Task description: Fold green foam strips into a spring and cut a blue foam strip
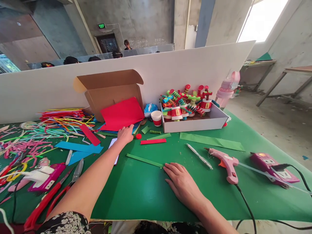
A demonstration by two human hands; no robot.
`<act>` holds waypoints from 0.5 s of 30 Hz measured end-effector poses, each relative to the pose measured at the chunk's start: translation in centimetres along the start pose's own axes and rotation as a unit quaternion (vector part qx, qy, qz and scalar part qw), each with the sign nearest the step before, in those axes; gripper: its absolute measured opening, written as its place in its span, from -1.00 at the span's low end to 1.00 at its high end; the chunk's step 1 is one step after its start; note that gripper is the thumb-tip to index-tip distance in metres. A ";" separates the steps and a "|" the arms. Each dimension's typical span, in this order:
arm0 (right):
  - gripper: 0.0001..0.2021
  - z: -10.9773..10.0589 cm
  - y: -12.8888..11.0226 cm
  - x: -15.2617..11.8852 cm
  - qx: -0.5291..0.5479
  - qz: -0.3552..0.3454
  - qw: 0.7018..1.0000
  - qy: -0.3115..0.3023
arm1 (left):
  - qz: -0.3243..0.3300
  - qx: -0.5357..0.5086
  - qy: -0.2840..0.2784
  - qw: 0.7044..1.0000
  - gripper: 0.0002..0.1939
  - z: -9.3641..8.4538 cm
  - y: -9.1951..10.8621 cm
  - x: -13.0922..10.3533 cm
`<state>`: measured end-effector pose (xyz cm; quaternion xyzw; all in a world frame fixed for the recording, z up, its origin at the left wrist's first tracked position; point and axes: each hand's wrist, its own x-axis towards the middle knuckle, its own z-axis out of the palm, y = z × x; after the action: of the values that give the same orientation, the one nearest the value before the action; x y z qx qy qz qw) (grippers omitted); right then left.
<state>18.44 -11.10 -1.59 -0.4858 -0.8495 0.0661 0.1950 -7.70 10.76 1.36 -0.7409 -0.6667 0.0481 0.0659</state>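
- Head view: the left hand [125, 134] reaches to the near edge of the red sheet [122, 115], index finger extended; whether it pinches anything, I cannot tell.
- The right hand [181, 182] lies palm down on the bench [143, 198], fingers extended side by side, fingertips at the near end of the narrow green strip [145, 161].
- The step in hand seems to be reaching for paper; drawing a sheet out would call for a pinch on its edge.
- The strip's long axis runs mostly crosswise, its left end pointing slightly away.
- The red sheet leans in the open cardboard box [109, 95], its long axis crosswise, right side higher.
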 end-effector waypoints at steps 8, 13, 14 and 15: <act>-0.65 0.1 0.0 0.0 0.005 0.000 1.000 0.013 | 0.000 0.019 0.069 0.997 -0.52 -0.8 -0.8 0.1; -0.65 0.0 0.0 0.0 0.006 0.000 1.000 0.010 | -0.085 -0.026 0.055 0.995 -0.52 -0.4 -1.8 1.1; -0.65 0.0 0.0 0.0 0.006 -0.002 1.000 0.012 | -0.083 -0.046 0.045 0.994 -0.49 -0.1 -2.0 1.3; -0.65 0.0 0.1 0.0 0.007 -0.003 1.000 0.014 | -0.069 -0.069 0.038 0.994 -0.46 0.2 -2.2 1.6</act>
<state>18.50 -11.08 -1.60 -0.4824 -0.8478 0.0646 0.2105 -9.74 12.57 1.52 -0.6973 -0.7148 -0.0313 0.0429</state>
